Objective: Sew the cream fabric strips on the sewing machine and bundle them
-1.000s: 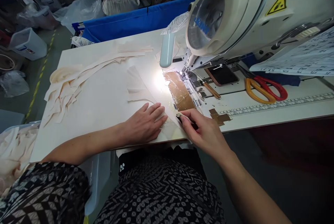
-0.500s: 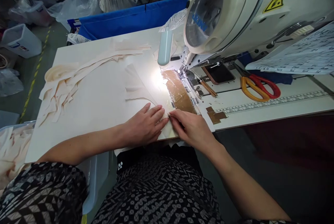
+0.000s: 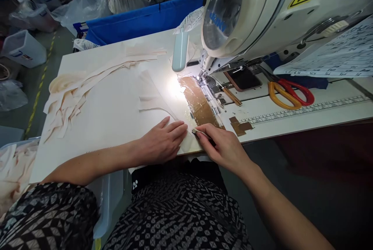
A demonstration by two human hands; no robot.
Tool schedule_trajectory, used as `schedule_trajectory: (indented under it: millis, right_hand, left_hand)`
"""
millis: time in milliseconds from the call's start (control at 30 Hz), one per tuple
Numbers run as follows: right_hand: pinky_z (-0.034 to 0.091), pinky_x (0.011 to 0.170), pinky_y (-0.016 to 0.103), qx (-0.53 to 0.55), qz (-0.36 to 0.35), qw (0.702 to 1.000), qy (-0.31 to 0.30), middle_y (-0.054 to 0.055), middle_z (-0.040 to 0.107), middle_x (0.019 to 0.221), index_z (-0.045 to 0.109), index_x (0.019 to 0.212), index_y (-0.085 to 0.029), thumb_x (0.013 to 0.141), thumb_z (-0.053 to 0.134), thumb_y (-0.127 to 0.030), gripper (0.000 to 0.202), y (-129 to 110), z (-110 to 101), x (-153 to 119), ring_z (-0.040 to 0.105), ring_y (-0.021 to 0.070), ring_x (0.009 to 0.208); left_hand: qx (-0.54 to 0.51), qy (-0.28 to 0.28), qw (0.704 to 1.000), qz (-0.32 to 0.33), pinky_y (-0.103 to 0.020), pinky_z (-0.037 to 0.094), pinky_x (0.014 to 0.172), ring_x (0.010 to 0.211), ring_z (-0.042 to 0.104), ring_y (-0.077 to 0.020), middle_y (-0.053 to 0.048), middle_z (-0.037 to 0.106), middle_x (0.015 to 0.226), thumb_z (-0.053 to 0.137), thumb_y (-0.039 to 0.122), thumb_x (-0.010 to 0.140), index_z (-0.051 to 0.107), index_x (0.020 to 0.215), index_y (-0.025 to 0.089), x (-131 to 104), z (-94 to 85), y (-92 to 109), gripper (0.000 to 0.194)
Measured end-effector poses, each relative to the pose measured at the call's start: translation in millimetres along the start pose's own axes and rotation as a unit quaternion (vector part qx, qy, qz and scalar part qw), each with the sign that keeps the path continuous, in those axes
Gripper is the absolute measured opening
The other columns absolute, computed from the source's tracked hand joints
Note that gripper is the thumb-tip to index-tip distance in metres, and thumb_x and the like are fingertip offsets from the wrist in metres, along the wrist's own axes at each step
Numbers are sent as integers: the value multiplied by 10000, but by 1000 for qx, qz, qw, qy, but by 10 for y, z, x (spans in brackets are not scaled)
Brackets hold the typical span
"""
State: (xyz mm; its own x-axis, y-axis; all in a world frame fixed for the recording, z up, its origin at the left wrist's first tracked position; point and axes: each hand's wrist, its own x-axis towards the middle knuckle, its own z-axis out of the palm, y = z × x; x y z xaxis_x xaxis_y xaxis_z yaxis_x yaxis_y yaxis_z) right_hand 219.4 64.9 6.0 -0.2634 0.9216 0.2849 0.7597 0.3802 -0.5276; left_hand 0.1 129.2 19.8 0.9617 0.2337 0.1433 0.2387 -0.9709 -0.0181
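Observation:
My left hand (image 3: 164,141) lies flat on a thin, pale piece of fabric (image 3: 151,102) near the front edge of the white sewing table, its fingers stretched out. Close by on the right, my right hand (image 3: 221,143) is closed in a pinch. Between its thumb and forefinger sits a narrow pale thing with a dark spot at its tip, too small to name. Beyond both hands stands the sewing machine (image 3: 250,13), its lamp lighting the cloth and the brown tape (image 3: 201,104) beside the needle area. Part of the fabric is hidden under my left hand.
Pale fabric strips (image 3: 70,94) lie at the table's left. Orange-and-red-handled scissors (image 3: 284,101), a phone (image 3: 243,79) and a wooden-handled tool (image 3: 232,96) rest right of the needle area. A blue cloth barrier (image 3: 125,22) runs behind; a bin of fabric (image 3: 17,164) stands at lower left.
My right hand has moved slightly right, away from my left fingertips, opening a small gap between them. My left hand has stayed nearly in place on the fabric. The camera view has shifted a little.

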Motion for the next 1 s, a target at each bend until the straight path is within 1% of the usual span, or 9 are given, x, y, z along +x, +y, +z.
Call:
schedule_trajectory:
  millis: [200, 300, 433, 533, 633, 700, 767, 900, 1000]
  right_hand:
    - [439, 575, 278, -25, -30, 999, -16, 19, 673, 735, 563, 940, -198, 968, 434, -180, 133, -1, 3, 16, 643, 161, 636]
    - [445, 592, 292, -43, -54, 997, -35, 44, 694, 771, 567, 912, -209, 968, 415, -180, 164, -9, -10, 11, 649, 177, 673]
    - [433, 589, 306, -60, -59, 993, -81, 45, 692, 768, 571, 857, -227, 959, 411, -175, 196, 2, -110, -52, 634, 183, 672]
    - [419, 556, 291, -28, -44, 994, -101, 21, 668, 717, 569, 870, -230, 958, 424, -188, 174, 19, -213, -111, 616, 163, 616]
    - [410, 507, 267, 26, 22, 998, -54, 1, 669, 717, 567, 941, -232, 971, 438, -231, 132, 1, -228, -115, 602, 140, 569]
    - [407, 486, 255, 40, 70, 997, 8, 3, 681, 745, 567, 975, -230, 974, 449, -253, 119, -35, -167, -75, 605, 135, 571]
    - [411, 491, 251, 39, 86, 995, 46, 11, 688, 764, 568, 982, -220, 972, 459, -263, 117, -72, -72, -15, 612, 136, 587]
    - [397, 507, 255, 24, 71, 996, 52, 7, 672, 711, 562, 951, -210, 970, 453, -267, 124, -92, 90, 90, 597, 138, 564]
    - [375, 500, 260, 3, 62, 997, 41, -3, 654, 671, 561, 943, -210, 970, 443, -270, 135, -73, 129, 120, 555, 131, 503]
  left_hand:
    - [25, 9, 1000, 2, -496, 407, 1052, 1237, 524, -299, -158, 599, 1296, 431, 280, 995, 571, 1285, 104, 8, -12, 58, 367]
    - [39, 13, 999, 4, -514, 389, 1068, 1255, 515, -323, -179, 574, 1332, 460, 307, 987, 555, 1309, 104, -8, 12, 81, 392]
    - [48, 17, 999, 4, -518, 398, 1060, 1257, 520, -323, -177, 585, 1327, 455, 298, 993, 560, 1310, 114, -20, 46, 103, 381]
    - [41, 22, 999, 3, -509, 410, 1053, 1259, 526, -316, -171, 591, 1326, 441, 302, 1006, 575, 1295, 120, -25, 49, 90, 367]
    - [32, 15, 999, 3, -517, 410, 1050, 1275, 518, -315, -174, 579, 1349, 435, 308, 1012, 581, 1287, 122, -35, 40, 14, 362]
    - [31, 6, 999, -6, -527, 410, 1047, 1275, 519, -319, -173, 578, 1352, 433, 321, 1017, 578, 1284, 115, -42, 32, -67, 368]
    - [32, -1, 999, -25, -528, 414, 1045, 1290, 507, -326, -175, 572, 1362, 418, 321, 1023, 571, 1283, 93, -44, 23, -148, 378]
    - [16, -13, 999, -44, -468, 412, 1074, 1320, 484, -286, -176, 557, 1384, 365, 243, 1020, 556, 1268, 29, -28, 14, -220, 379]
    - [9, -21, 999, -28, -455, 398, 1091, 1291, 510, -273, -173, 576, 1360, 374, 240, 1011, 554, 1273, 39, -14, 7, -201, 376]
